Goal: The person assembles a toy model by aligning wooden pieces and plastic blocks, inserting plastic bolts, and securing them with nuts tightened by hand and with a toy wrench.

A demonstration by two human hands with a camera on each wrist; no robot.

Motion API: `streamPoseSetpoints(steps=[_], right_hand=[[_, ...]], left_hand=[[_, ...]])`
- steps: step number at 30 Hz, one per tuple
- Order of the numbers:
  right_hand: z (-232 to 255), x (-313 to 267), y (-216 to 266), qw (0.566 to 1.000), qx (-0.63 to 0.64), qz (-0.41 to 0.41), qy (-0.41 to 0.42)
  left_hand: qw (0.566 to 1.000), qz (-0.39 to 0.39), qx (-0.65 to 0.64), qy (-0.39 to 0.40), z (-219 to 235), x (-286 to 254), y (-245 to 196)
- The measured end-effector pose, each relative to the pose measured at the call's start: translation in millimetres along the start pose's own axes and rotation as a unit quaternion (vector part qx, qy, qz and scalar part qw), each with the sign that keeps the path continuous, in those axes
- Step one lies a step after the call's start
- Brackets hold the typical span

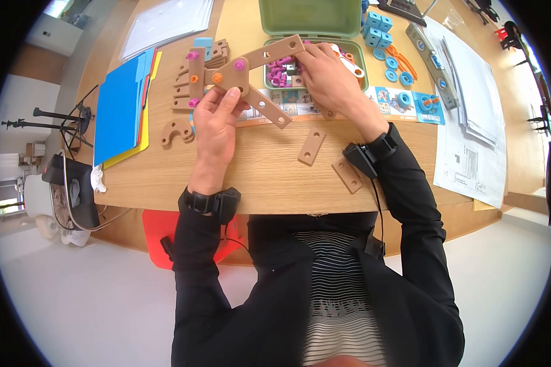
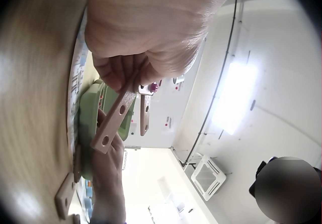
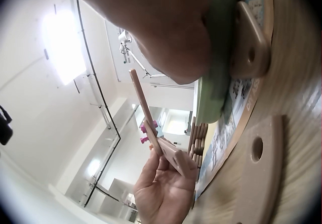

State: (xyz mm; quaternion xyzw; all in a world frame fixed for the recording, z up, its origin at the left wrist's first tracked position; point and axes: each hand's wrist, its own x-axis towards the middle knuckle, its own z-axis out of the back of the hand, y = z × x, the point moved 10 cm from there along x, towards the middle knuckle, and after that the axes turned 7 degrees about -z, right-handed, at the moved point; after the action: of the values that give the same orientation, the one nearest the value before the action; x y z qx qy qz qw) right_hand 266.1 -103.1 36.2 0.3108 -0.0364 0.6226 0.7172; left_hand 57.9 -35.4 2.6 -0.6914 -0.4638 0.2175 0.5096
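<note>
L hand (image 2: pixel 151 30) grips brn strip (image 2: pixel 113 123) — grn box (image 2: pixel 89 108) beyond.

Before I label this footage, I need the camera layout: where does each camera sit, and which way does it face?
Head: worn on the head, facing forward and down at the table; shows left hand, right hand, black sleeves, striped shirt.
Left wrist: on the left wrist, facing past that hand, at the brown assembly and green box; both hands show.
Right wrist: on the right wrist, facing past that hand toward the left hand; both hands show.
Shared: both wrist views include the brown assembly and green box.
</note>
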Motion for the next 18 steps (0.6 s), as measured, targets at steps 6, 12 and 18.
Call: streamPoseSetpoints(steps=[6,12,18], right_hand=[[-1.5,3.2,-10.9,0.997,-0.013,-0.052,0.046],[0.4,0.8,-20.4,0.992,-0.051,-0.095,0.067],[3.8,-1.8,-20.3,0.986,-0.073,-0.097,0.112]], left_hand=[[1.0,0.002,0.011,0.003,-0.7,-0.5,-0.7],[1.0,0.002,0.015,0.006,-0.8,-0.5,-1.2],[1.0,0.0,0.011,0.006,-0.7,-0.4,-0.9]])
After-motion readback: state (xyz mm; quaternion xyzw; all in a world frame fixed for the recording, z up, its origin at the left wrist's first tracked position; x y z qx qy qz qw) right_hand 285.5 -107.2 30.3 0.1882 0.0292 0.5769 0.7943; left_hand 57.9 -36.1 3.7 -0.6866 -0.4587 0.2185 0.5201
